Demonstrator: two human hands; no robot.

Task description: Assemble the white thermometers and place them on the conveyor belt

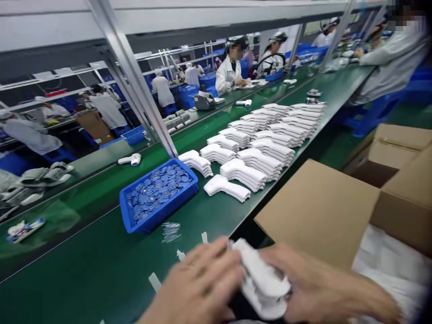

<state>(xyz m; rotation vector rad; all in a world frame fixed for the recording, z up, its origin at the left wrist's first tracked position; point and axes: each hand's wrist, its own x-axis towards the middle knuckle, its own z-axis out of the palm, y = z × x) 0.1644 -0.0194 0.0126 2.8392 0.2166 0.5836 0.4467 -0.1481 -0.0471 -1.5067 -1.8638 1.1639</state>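
Observation:
Low in the view, near the bench's front edge, my right hand (310, 281) is wrapped round white plastic housing shells (265, 281), which look like more than one piece together. My left hand (202, 281) presses its bent fingers against their left side; motion blurs both hands, and the fingertips are partly hidden. Beyond them on the green bench lie several stacks of white gun-shaped shells (243, 173), with a single shell (227, 186) in front. To their left a blue tray (162, 216) holds many small blue disc-like parts (157, 189).
An open cardboard box (317, 207) with white wrapping (388, 265) stands at the right, below bench height. Thin clear strips (171, 231) and white scraps (155, 282) lie on the bench. A metal post (138, 81) rises behind the tray. Co-workers (232, 67) sit farther along the line.

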